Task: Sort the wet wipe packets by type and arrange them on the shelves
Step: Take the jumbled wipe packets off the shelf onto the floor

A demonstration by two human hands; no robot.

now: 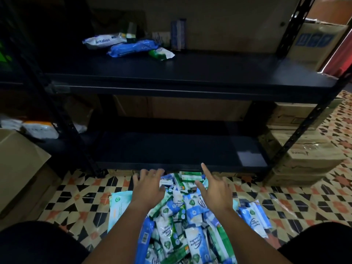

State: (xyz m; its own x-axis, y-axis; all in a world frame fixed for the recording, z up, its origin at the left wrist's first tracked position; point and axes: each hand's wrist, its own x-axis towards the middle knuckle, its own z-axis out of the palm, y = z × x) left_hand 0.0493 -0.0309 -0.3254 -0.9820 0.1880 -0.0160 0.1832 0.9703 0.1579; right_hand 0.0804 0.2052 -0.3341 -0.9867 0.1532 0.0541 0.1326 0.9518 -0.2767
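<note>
A heap of wet wipe packets [182,221], blue, green and white, lies on the patterned floor between my knees. My left hand [148,184] hovers over the heap's far left side with fingers spread and holds nothing. My right hand [214,189] is over the far right side, index finger stretched forward, also without a packet. On the upper black shelf [190,73] lie a white Antabax packet [103,41], a blue packet [132,47] and a green-white packet [162,54]. The lower shelf [171,149] is dark and bare except for a pale patch.
A large pale packet [120,204] lies flat left of the heap. Cardboard boxes [304,149] are stacked right of the rack, another box [19,168] stands at the left. Upright packs [178,34] stand at the back of the upper shelf.
</note>
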